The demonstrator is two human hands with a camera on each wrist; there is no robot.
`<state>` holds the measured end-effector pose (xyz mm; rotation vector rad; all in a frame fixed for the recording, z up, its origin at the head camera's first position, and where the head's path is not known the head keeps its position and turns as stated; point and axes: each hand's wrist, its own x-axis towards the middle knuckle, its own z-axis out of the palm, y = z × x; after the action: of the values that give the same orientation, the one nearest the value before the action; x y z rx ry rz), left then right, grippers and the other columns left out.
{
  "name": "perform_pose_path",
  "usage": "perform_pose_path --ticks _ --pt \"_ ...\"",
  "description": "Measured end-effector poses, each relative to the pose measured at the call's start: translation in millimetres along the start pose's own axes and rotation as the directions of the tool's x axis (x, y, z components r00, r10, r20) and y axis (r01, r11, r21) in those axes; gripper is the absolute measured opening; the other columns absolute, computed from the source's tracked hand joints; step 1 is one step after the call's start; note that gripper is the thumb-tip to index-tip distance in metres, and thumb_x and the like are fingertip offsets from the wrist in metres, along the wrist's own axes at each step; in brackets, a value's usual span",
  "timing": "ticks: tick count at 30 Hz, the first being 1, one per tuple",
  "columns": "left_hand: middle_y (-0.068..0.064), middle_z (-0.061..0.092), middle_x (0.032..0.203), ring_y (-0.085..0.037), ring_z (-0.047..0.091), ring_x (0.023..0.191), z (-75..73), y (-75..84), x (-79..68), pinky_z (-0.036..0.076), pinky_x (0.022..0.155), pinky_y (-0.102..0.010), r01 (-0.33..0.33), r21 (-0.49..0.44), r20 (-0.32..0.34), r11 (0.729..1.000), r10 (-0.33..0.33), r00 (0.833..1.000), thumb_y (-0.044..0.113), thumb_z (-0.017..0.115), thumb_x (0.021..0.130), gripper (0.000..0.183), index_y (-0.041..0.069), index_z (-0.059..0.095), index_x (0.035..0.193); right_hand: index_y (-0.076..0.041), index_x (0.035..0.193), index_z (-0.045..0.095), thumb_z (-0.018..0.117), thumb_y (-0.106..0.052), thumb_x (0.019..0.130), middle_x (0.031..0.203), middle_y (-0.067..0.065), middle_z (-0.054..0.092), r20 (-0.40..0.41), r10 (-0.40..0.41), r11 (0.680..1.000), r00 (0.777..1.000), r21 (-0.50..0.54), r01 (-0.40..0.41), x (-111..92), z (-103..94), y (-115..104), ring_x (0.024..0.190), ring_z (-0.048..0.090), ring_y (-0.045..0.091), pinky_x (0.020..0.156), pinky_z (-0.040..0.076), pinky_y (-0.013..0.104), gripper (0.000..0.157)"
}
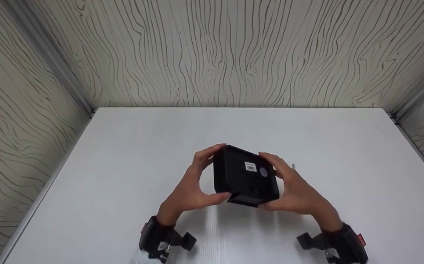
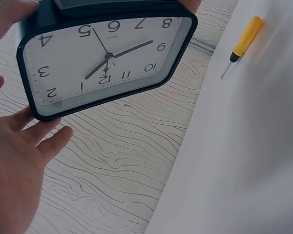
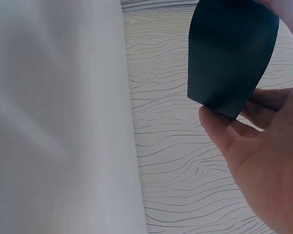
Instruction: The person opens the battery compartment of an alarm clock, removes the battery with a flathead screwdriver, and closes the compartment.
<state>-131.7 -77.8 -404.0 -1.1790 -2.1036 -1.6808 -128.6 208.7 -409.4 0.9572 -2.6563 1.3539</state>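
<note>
A black alarm clock (image 1: 239, 179) is held up over the white table between both hands, its back with a barcode label turned toward the head camera. My left hand (image 1: 191, 187) grips one end, thumb at the lower edge and fingers at the upper. At the other end my right hand (image 1: 296, 187) grips it the same way. The left wrist view shows the white dial of the clock (image 2: 107, 58), its numerals upside down there. A plain dark side of the clock (image 3: 229, 58) faces the right wrist camera, with fingertips along its edge.
On the white table (image 1: 142, 146) lies a screwdriver (image 2: 246, 39) with a yellow handle, mostly hidden behind the right hand in the head view. Wood-grain patterned panels (image 1: 212, 55) stand at the back and both sides of the table.
</note>
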Motion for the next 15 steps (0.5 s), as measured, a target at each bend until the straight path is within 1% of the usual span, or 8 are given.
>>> perform_pose_path --ticks 5,11,15 --pt "-0.007 0.038 0.152 -0.022 0.039 0.139 -1.4 0.8 0.7 0.039 0.112 -0.043 0.055 0.012 0.032 0.998 -0.056 0.998 0.022 0.081 0.075 0.092 0.011 0.029 0.150 -0.029 0.152 0.027 0.092 -0.025 0.061 0.147 -0.008 0.040 0.006 0.008 1.000 1.000 -0.009 -0.008 -0.8 -0.7 0.2 0.131 0.041 0.009 0.105 0.046 0.040 0.112" --pt "0.000 0.040 0.149 -0.019 0.044 0.133 -1.4 1.1 1.2 0.042 0.109 -0.041 0.103 0.034 0.064 0.994 -0.105 0.992 0.026 0.081 0.075 0.093 0.017 0.029 0.152 -0.030 0.151 0.028 0.091 -0.018 0.058 0.147 -0.009 0.040 0.008 0.017 1.000 1.000 -0.008 -0.017 -2.3 -2.4 0.0 0.131 0.042 0.009 0.107 0.042 0.030 0.113" --pt "0.006 0.038 0.148 -0.017 0.045 0.131 -1.4 0.9 1.3 0.042 0.110 -0.041 0.123 0.039 0.075 0.992 -0.125 0.989 0.028 0.082 0.074 0.094 0.020 0.029 0.152 -0.030 0.151 0.028 0.091 -0.018 0.057 0.147 -0.009 0.041 0.012 0.020 1.000 1.000 -0.018 -0.020 -2.9 -3.4 0.8 0.131 0.042 0.009 0.108 0.041 0.027 0.114"
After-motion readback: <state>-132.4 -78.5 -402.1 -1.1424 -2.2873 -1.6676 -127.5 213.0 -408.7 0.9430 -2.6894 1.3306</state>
